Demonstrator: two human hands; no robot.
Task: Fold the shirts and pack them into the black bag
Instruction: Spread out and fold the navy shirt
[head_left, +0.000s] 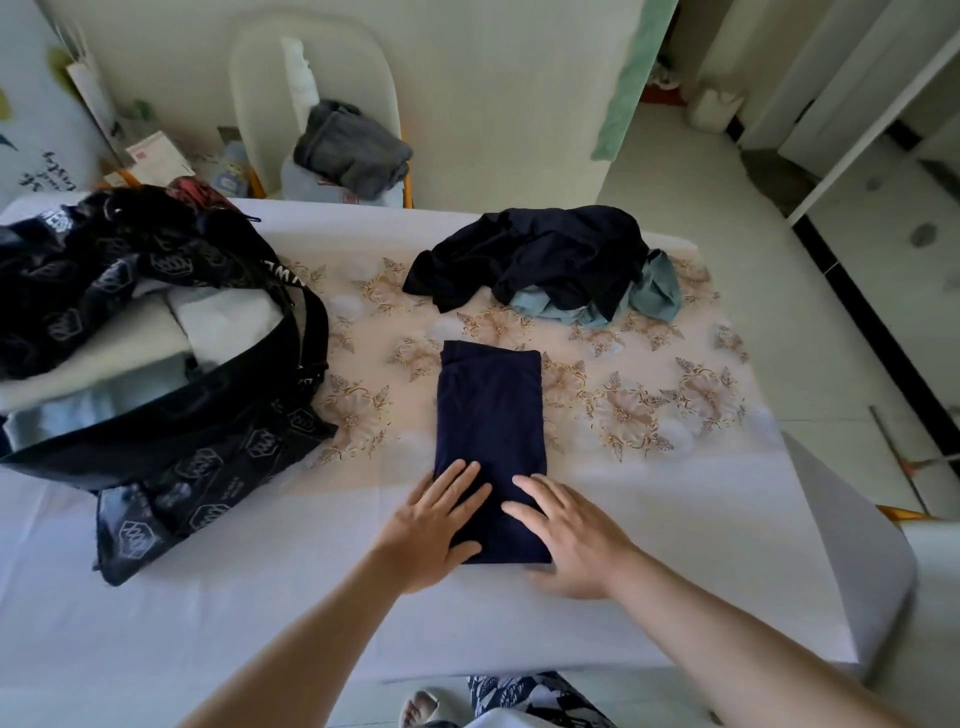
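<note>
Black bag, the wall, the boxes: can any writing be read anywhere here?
Nothing reads clearly enough to quote.
Strap of the black bag: white capitals, folded and blurred.
Hexagon logos on the bag: print too small.
Wall poster: script lettering, blurred.
White box: red label, too small.

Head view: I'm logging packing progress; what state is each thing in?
navy shirt: folded narrow, lying flat
left hand: open, resting on shirt's near end
right hand: open, resting on shirt's near end
black bag: open, holding folded clothes
clothes pile: unfolded, crumpled
</note>
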